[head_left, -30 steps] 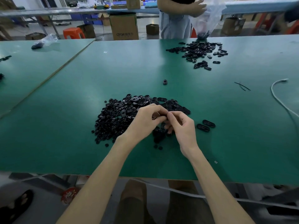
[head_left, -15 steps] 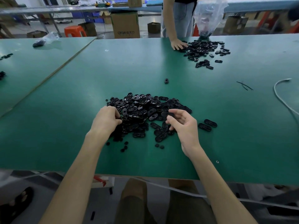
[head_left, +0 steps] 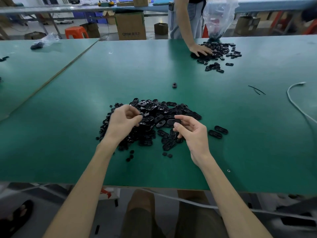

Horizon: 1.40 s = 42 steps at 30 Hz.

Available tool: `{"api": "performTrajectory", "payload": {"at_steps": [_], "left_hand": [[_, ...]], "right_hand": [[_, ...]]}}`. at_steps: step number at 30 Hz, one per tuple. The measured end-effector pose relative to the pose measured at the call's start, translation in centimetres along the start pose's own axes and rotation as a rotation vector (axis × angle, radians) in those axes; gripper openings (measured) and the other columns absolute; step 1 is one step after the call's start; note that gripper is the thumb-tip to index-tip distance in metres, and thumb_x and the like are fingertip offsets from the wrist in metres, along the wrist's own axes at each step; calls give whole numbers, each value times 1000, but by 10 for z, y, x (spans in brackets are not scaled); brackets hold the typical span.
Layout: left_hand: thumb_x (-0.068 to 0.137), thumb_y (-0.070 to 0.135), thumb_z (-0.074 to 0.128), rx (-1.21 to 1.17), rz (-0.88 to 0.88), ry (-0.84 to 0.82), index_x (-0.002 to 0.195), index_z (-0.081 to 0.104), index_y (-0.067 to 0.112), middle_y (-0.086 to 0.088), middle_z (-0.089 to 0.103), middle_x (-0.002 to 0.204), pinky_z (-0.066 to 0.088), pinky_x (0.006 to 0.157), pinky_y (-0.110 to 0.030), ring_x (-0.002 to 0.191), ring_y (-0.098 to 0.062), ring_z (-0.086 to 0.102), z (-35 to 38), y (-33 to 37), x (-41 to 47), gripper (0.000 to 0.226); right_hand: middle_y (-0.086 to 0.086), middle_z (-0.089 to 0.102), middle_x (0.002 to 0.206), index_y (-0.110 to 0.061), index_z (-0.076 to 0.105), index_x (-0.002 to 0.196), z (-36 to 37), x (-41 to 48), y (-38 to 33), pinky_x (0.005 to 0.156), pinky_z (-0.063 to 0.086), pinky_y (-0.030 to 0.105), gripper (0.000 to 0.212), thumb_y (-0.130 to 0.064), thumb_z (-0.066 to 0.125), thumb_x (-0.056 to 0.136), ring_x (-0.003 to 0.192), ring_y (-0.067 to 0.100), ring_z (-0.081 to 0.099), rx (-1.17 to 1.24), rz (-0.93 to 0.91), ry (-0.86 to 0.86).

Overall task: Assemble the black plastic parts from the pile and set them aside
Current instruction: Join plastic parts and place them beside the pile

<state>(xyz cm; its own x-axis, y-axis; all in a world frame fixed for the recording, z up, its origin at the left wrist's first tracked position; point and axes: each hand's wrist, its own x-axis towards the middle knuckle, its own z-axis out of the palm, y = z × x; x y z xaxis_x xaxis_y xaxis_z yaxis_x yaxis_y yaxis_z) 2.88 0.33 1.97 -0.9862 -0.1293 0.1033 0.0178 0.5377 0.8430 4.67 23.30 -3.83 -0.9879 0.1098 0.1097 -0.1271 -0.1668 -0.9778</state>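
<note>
A pile of black plastic parts (head_left: pixel 154 115), oval plates and small round pieces, lies on the green table (head_left: pixel 68 152) in front of me. My left hand (head_left: pixel 122 123) hovers over the pile's left side and pinches a small round black piece (head_left: pixel 141 114) between thumb and fingertips. My right hand (head_left: pixel 192 133) is raised over the pile's right side and holds a black oval plate (head_left: pixel 176 121) between thumb and forefinger. Two oval parts (head_left: pixel 218 131) lie apart on the table, just right of my right hand.
Across the table another person's hand (head_left: pixel 199 50) rests on a second pile of black parts (head_left: pixel 217 52), beside a clear plastic bag (head_left: pixel 217 19). A single round part (head_left: pixel 174 85) lies mid-table. A white cable (head_left: pixel 296 103) curves at the right. Cardboard boxes stand behind.
My left hand rose from the pile's left edge with a small round piece and moved toward the right hand. The right hand still holds its oval plate. The other person's hand spread onto the far pile.
</note>
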Motion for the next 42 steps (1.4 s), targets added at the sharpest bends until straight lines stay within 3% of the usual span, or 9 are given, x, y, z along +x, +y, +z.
{"api": "performTrajectory", "payload": {"at_steps": [3,8,11,14,19,31,42], "left_hand": [[89,5,77,-330,32,-127,99,71,7,-4,76,82,53,60,-20,69,-11,70,28,12,-10,12],[87,2,79,-520,59,-58,96,75,8,-3,77,87,54,68,-19,75,-11,71,79,16,-24,13],[89,3,78,-532,103,82,97,74,8,-3,77,91,58,76,-26,82,-15,72,95,12,-28,11],[90,6,78,-584,109,141,98,72,9,-5,76,92,57,75,-24,79,-20,74,99,8,-28,11],[90,10,79,-600,104,112,100,73,13,-5,77,90,60,76,-28,79,-20,74,99,3,-27,12],[92,9,77,-640,103,120,103,76,12,-3,77,94,57,74,-23,79,-16,71,97,3,-29,11],[92,11,76,-573,152,110,97,74,18,-1,74,89,58,74,-34,77,-25,66,98,6,-31,9]], "right_hand": [[-4,78,87,-24,80,107,1,0,-1,65,55,20,27,-2,76,92,77,12,71,-5,0,-1],[-3,80,91,-26,80,108,1,0,-2,66,56,20,29,-3,76,92,79,12,73,-11,-8,8],[-1,80,95,-25,79,109,1,0,-1,68,57,21,29,-2,76,92,81,13,73,-2,-5,19],[1,80,97,-21,79,110,1,1,0,68,58,23,27,-2,77,91,82,15,73,6,-1,25],[5,79,96,-21,79,110,1,1,1,67,57,24,25,-4,78,90,85,23,75,15,-3,34],[8,79,96,-19,78,107,2,1,-1,65,57,24,23,-6,80,89,84,21,73,39,-6,34],[1,77,96,-26,77,105,1,0,-2,65,57,25,29,-3,80,88,84,22,73,48,-31,20]]}}
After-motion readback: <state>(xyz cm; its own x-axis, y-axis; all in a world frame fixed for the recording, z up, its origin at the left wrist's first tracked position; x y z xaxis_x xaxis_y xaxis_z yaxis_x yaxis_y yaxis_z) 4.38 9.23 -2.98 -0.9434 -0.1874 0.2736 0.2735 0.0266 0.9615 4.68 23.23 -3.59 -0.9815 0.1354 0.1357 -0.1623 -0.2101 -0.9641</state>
